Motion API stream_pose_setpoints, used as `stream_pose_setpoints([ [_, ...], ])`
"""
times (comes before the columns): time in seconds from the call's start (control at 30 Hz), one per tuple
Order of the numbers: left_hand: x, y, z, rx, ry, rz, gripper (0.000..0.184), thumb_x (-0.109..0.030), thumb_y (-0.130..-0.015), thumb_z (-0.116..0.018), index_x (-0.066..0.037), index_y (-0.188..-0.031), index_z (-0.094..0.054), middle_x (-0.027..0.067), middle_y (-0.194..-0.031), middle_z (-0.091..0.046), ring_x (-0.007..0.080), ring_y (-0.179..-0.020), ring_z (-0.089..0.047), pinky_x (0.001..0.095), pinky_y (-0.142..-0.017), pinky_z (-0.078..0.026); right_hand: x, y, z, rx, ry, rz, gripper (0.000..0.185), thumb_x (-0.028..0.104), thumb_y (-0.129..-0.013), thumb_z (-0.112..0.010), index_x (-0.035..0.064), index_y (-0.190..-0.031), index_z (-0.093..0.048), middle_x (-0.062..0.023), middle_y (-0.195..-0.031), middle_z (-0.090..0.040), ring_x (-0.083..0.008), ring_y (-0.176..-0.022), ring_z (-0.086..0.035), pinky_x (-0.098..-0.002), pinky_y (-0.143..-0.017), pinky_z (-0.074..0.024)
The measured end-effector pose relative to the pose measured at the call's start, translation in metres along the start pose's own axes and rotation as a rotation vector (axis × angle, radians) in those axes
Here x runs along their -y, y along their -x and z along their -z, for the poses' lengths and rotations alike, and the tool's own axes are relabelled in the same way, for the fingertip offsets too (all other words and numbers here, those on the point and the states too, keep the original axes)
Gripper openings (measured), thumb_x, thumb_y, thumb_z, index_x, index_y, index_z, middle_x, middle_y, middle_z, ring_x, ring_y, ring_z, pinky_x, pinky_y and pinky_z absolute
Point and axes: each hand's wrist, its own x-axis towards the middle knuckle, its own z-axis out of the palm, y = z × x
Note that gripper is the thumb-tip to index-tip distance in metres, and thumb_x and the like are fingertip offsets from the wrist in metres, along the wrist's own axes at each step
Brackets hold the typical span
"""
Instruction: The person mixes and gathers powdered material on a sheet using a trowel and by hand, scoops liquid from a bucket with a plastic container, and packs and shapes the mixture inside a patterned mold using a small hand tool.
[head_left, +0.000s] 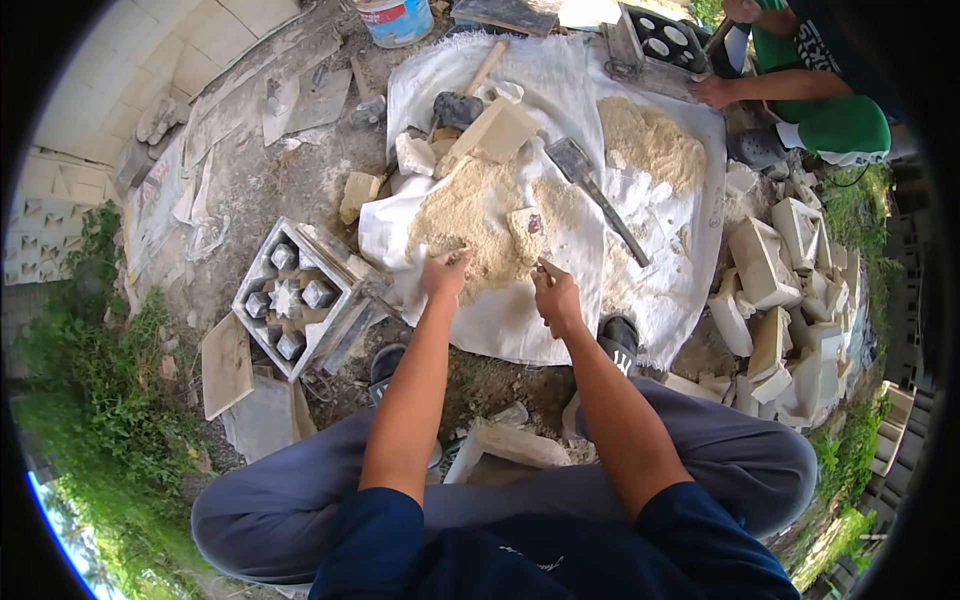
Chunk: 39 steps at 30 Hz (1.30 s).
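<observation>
My left hand point(447, 272) is at the near edge of a pile of pale sandy powder point(455, 215), its fingers curled; whether they hold anything is too small to tell. In my right hand point(556, 296) is the handle of a small trowel point(528, 232), whose powder-dusted blade rests on the right part of the pile. The powder lies on white woven sacks point(500, 330). Behind it are a pale block point(498, 128), broken chunks and a hammer point(460, 108) with a wooden handle. A long dark metal tool point(600, 200) lies to the right.
A mold with star and knob shapes point(290, 298) stands at the left. Broken pale blocks point(765, 262) are heaped at the right. A co-worker's hand point(713, 90) is near another mold point(662, 38) and a second powder pile point(650, 145). A bucket point(397, 22) stands at the back.
</observation>
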Motion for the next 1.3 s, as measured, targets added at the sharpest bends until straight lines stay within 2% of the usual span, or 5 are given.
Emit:
stream_pose_setpoints([
  [0.3,-0.044,0.005,0.028,0.029,0.100,-0.103,0.032,-0.027,-0.097,-0.072,0.005,-0.092,-0.071,0.0133,-0.083,-0.073,0.0220,-0.065,-0.069,0.0423,-0.066,-0.053,0.009,0.003,0.005,0.020,-0.048,-0.088,0.044,0.025,-0.101,-0.061,0.0079,-0.142,-0.061,-0.0132,-0.088,-0.073,-0.0162,-0.047,-0.056,-0.0347,-0.040,-0.0443],
  [0.53,-0.024,-0.008,0.028,-0.155,-0.184,-0.627,0.035,-0.030,-0.102,-0.061,0.002,-0.109,-0.074,0.0214,-0.111,-0.073,0.0401,-0.109,-0.068,0.0428,-0.093,-0.052,-0.002,0.001,0.003,-0.022,0.062,0.089,0.045,0.022,-0.101,-0.059,0.0060,-0.143,-0.059,-0.0220,-0.108,-0.075,-0.0333,-0.069,-0.070,-0.0437,-0.063,-0.0557],
  [0.6,-0.008,-0.008,0.027,-0.217,-0.248,-0.766,0.036,-0.029,-0.103,-0.059,0.001,-0.114,-0.073,0.0237,-0.121,-0.071,0.0416,-0.120,-0.064,0.0431,-0.102,-0.050,0.026,0.018,0.010,-0.026,0.210,0.055,0.049,0.018,-0.100,-0.057,0.0041,-0.147,-0.053,-0.0287,-0.113,-0.070,-0.0445,-0.104,-0.068,-0.0497,-0.091,-0.0534],
  [0.97,0.063,0.045,-0.039,-0.241,-0.149,-0.537,0.067,-0.029,-0.108,-0.042,0.005,-0.160,-0.018,0.0274,-0.167,-0.018,0.0434,-0.155,-0.017,0.0541,-0.126,-0.018,0.043,0.052,-0.037,-0.078,0.108,-0.036,0.057,0.008,-0.099,-0.057,-0.0138,-0.148,-0.039,-0.0272,-0.082,-0.067,-0.0385,-0.075,-0.069,-0.0478,-0.069,-0.0522],
  [1.3,0.030,0.001,-0.014,-0.206,-0.148,-0.698,0.067,-0.021,-0.106,-0.046,0.010,-0.159,-0.016,0.0335,-0.165,-0.015,0.0479,-0.154,-0.016,0.0520,-0.126,-0.018,0.035,0.063,-0.065,-0.191,0.110,0.047,0.062,0.005,-0.098,-0.055,-0.0147,-0.151,-0.031,-0.0200,-0.081,-0.055,-0.0386,-0.082,-0.054,-0.0489,-0.081,-0.0454],
])
